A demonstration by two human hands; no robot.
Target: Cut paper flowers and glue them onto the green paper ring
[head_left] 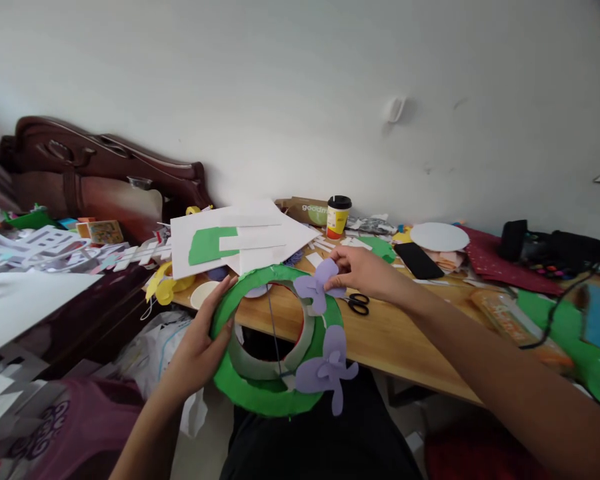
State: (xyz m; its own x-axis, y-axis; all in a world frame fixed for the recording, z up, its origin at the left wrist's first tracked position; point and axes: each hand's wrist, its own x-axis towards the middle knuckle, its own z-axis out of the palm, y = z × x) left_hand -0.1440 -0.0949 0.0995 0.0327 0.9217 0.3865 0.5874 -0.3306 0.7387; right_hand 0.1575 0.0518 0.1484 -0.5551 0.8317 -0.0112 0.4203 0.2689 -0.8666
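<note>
My left hand [205,343] grips the left side of a green paper ring [275,398], thumb on its front face. The ring has a wide round hole, and a thin grey-purple strip hangs across it. At the ring's upper right, my right hand [355,267] pinches a purple paper flower [316,285] against or just above the green rim; the exact contact is hidden. A second purple flower [325,367] with curled petals sits on the lower right of the ring. Just beyond the ring, black-handled scissors [357,305] lie on the table, their blades partly hidden.
The wooden table [405,340] bears a paper cup [338,217] with a black lid, a black phone [419,260], white sheets [205,227] with a green piece, and paper scraps. A black pouch [555,247] lies far right. Left stand a purple bag [85,427] and heaped white cutouts [45,247].
</note>
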